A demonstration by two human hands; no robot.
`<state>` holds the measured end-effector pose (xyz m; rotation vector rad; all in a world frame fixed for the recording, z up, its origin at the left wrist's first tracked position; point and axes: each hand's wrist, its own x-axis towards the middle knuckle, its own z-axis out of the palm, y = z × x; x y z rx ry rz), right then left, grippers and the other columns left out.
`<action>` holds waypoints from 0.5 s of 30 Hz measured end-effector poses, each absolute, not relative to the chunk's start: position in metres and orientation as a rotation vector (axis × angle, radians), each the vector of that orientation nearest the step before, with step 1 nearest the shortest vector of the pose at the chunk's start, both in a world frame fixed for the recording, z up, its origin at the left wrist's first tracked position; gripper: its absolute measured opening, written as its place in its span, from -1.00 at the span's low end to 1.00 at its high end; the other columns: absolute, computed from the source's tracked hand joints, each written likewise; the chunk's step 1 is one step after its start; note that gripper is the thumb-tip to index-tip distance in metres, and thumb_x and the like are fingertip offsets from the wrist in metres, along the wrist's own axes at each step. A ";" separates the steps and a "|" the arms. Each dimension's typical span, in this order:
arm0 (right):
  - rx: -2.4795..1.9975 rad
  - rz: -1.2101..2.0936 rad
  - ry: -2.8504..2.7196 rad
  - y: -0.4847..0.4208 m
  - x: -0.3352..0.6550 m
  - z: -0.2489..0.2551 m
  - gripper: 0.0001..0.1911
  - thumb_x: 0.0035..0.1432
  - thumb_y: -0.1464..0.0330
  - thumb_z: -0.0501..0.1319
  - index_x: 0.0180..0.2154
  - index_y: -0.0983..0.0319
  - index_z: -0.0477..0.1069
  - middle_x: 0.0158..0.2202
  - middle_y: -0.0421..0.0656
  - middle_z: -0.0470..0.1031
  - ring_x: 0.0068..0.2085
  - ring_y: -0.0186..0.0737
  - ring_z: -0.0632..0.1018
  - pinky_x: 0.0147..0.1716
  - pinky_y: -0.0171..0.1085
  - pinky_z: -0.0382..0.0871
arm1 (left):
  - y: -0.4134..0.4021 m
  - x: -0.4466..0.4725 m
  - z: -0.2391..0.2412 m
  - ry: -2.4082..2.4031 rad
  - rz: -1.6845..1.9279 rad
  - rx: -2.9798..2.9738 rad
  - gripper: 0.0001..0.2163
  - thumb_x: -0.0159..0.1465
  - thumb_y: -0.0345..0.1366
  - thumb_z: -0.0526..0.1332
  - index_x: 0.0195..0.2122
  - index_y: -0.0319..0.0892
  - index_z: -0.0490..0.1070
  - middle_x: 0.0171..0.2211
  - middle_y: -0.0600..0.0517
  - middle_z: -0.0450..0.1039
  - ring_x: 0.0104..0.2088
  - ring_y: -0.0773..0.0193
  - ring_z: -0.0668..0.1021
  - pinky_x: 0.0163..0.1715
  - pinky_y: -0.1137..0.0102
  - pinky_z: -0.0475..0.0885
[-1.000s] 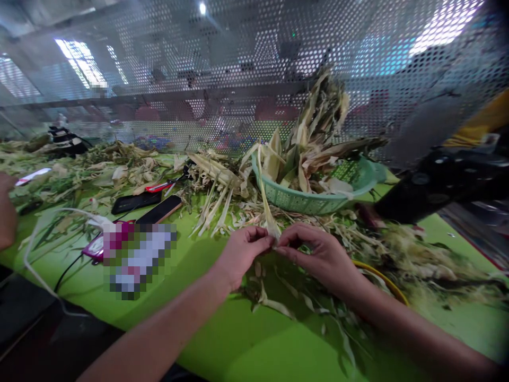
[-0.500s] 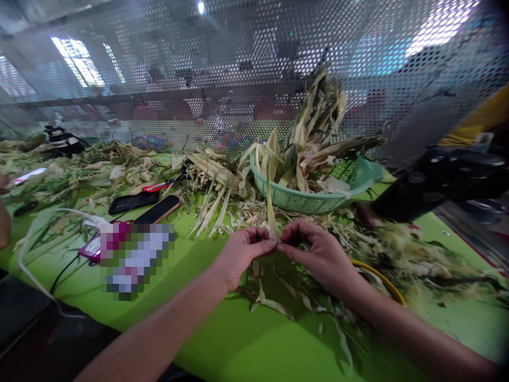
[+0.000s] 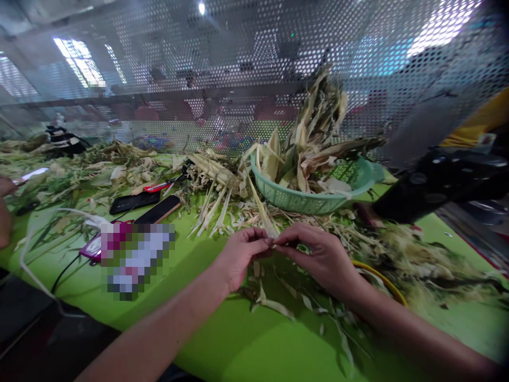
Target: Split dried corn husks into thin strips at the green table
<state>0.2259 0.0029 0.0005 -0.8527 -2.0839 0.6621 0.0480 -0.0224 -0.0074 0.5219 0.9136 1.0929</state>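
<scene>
Pale, narrow husk strip (image 3: 260,209), tilted left

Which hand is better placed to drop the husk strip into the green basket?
Probably the right hand: it and the left hand both pinch the husk strip, but the basket lies nearer the right.

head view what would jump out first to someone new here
At the centre, the left hand and right hand pinch a pale husk strip together over the bright green table. Just behind them a green basket stands heaped with dry husks, with more strewn all around.
</scene>
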 end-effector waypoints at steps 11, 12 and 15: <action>-0.965 0.677 -2.064 -0.001 0.221 0.004 -0.94 0.16 0.38 0.25 -0.38 0.20 0.43 -0.40 -0.20 0.48 -0.36 -0.27 0.49 -0.35 -0.30 0.36 | -0.025 0.050 -0.005 0.939 1.124 0.643 -0.78 -0.04 -0.39 0.45 -0.42 -0.28 0.43 -0.51 0.06 0.44 -0.46 0.38 0.48 -0.33 0.42 0.37; -0.981 0.701 -2.035 -0.001 0.220 0.005 -0.94 0.15 0.38 0.25 -0.39 0.20 0.43 -0.41 -0.21 0.48 -0.38 -0.27 0.48 -0.37 -0.31 0.35 | -0.026 0.050 -0.005 0.942 1.134 0.666 -0.79 -0.03 -0.39 0.44 -0.43 -0.28 0.43 -0.50 0.05 0.44 -0.45 0.38 0.48 -0.30 0.41 0.37; -1.015 0.793 -1.954 -0.003 0.219 0.008 -0.93 0.12 0.36 0.25 -0.40 0.21 0.42 -0.45 -0.21 0.46 -0.41 -0.27 0.47 -0.41 -0.32 0.36 | -0.027 0.050 -0.004 0.939 1.145 0.735 -0.84 0.00 -0.41 0.41 -0.44 -0.27 0.44 -0.48 0.05 0.45 -0.41 0.37 0.48 -0.23 0.39 0.35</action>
